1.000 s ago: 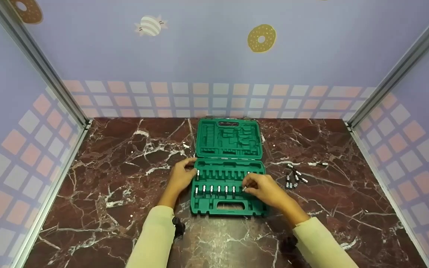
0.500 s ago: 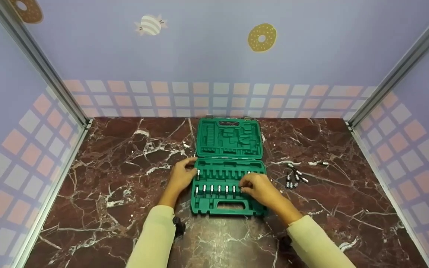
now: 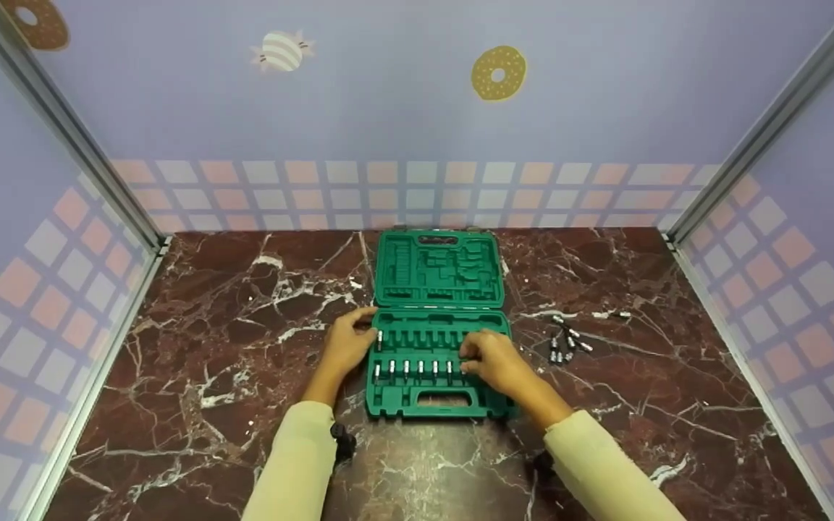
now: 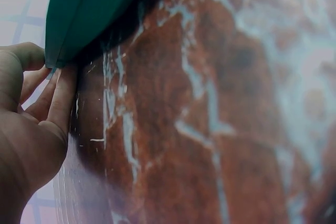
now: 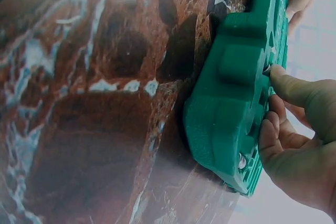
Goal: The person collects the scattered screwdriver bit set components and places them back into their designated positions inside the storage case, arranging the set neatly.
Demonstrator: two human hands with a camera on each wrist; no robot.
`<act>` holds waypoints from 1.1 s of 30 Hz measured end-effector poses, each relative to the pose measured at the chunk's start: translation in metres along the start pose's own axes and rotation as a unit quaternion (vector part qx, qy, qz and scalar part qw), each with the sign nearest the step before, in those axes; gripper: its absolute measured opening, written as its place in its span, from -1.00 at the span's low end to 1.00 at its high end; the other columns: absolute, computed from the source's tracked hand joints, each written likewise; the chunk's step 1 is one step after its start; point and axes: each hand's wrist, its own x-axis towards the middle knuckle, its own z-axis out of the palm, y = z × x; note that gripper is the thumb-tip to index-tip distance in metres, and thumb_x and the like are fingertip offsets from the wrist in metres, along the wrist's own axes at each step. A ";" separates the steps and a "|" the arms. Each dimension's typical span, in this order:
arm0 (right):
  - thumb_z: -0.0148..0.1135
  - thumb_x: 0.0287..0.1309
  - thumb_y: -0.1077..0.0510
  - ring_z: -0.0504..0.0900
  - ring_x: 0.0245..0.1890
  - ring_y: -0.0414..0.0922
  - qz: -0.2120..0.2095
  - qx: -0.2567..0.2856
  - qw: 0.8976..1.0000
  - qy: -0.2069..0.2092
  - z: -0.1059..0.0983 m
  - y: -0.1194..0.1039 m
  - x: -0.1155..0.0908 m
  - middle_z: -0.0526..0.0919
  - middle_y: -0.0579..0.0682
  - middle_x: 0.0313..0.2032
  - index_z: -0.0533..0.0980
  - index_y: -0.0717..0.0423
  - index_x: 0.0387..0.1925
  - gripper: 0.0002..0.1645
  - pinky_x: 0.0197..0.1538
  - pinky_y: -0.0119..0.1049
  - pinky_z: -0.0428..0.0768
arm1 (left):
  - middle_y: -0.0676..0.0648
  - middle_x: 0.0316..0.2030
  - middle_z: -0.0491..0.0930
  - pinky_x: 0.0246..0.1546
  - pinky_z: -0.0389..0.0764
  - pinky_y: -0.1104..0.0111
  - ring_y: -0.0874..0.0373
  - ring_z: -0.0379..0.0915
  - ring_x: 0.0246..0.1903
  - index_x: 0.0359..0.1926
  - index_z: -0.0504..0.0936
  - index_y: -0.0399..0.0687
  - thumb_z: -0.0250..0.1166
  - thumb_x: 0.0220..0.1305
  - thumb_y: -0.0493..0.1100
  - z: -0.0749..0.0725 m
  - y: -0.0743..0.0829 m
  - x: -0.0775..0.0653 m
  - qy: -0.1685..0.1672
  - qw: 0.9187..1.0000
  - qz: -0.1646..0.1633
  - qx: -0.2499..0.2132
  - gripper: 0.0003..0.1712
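A green plastic socket case point(image 3: 392, 400) lies unfolded, lid away from me. Its lower row holds several chrome socket bits point(image 3: 420, 369); another socket bit point(image 3: 379, 340) stands in the upper row's leftmost slot. At the case's left edge my left hand point(image 3: 344, 347) grips the rim, the thumb on one side and the fingers point(image 4: 62, 95) on the other. My right hand point(image 3: 493, 362) is over the right end of the lower row. Its thumb and fingers pinch a small metal socket bit point(image 5: 267, 70), mostly hidden by the thumb.
Right of the case, several loose socket bits point(image 3: 567, 340) lie in a pile on the marbled tabletop point(image 3: 243, 434). A lone socket bit point(image 3: 621, 315) lies farther right. Patterned panels point(image 3: 417, 108) enclose the back and sides.
My right hand has shifted slightly left along the lower row and now covers the upper row's right end. The left hand stays on the case edge. The head view has shifted a little.
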 end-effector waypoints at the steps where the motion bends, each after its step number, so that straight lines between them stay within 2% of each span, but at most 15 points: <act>1: 0.55 0.08 0.26 0.56 -0.30 -0.12 -0.002 0.004 1.000 -0.001 0.000 0.000 0.001 0.61 0.00 -0.34 0.64 0.10 -0.33 -0.82 -0.20 -0.14 0.62 | -0.16 0.06 0.71 0.00 0.67 0.08 -0.04 0.69 -0.08 0.25 0.68 -0.02 0.32 0.32 -0.28 0.000 0.000 0.000 0.000 1.000 -0.001 0.000 -0.53; 7: 0.55 0.07 0.26 0.54 -0.35 -0.15 -0.001 0.020 1.000 -0.005 0.000 0.002 0.003 0.62 0.00 -0.38 0.62 0.11 -0.36 -0.80 -0.24 -0.17 0.60 | -0.18 0.06 0.71 0.01 0.66 0.09 -0.04 0.69 -0.08 0.24 0.68 -0.06 0.31 0.30 -0.29 -0.002 -0.001 0.000 0.002 1.000 0.003 -0.003 -0.53; 16: 0.58 0.02 0.27 0.50 -0.42 -0.20 0.041 0.039 0.998 -0.013 0.001 -0.003 0.010 0.60 -0.07 -0.46 0.61 0.10 -0.41 -0.77 -0.28 -0.23 0.56 | -0.18 0.04 0.72 -0.02 0.67 0.08 -0.05 0.70 -0.10 0.23 0.68 -0.05 0.33 0.29 -0.29 -0.004 -0.005 0.001 0.009 1.000 -0.001 -0.001 -0.53; 22: 0.58 0.02 0.29 0.51 -0.43 -0.22 0.052 0.046 0.998 -0.013 0.000 -0.001 0.010 0.60 -0.10 -0.48 0.61 0.09 -0.44 -0.78 -0.30 -0.29 0.54 | -0.17 0.05 0.72 0.00 0.67 0.08 -0.04 0.70 -0.09 0.24 0.68 -0.04 0.33 0.30 -0.28 -0.003 -0.004 0.001 0.005 1.000 -0.003 0.006 -0.53; 25: 0.57 0.03 0.28 0.50 -0.44 -0.23 0.047 0.048 0.998 -0.011 -0.001 0.001 0.008 0.60 -0.10 -0.48 0.60 0.08 -0.44 -0.78 -0.31 -0.31 0.53 | -0.16 0.06 0.71 0.00 0.67 0.08 -0.04 0.70 -0.09 0.25 0.67 -0.03 0.32 0.31 -0.28 -0.001 -0.003 0.001 0.002 1.000 -0.003 0.003 -0.53; 33: 0.54 0.09 0.24 0.57 -0.40 -0.22 -0.002 0.028 1.000 0.006 0.000 0.007 0.000 0.66 -0.07 -0.42 0.61 0.05 -0.37 -0.82 -0.29 -0.28 0.59 | -0.15 0.08 0.70 0.03 0.65 0.06 -0.04 0.68 -0.05 0.25 0.67 -0.01 0.33 0.33 -0.27 0.000 -0.001 0.000 0.001 1.000 -0.001 0.004 -0.53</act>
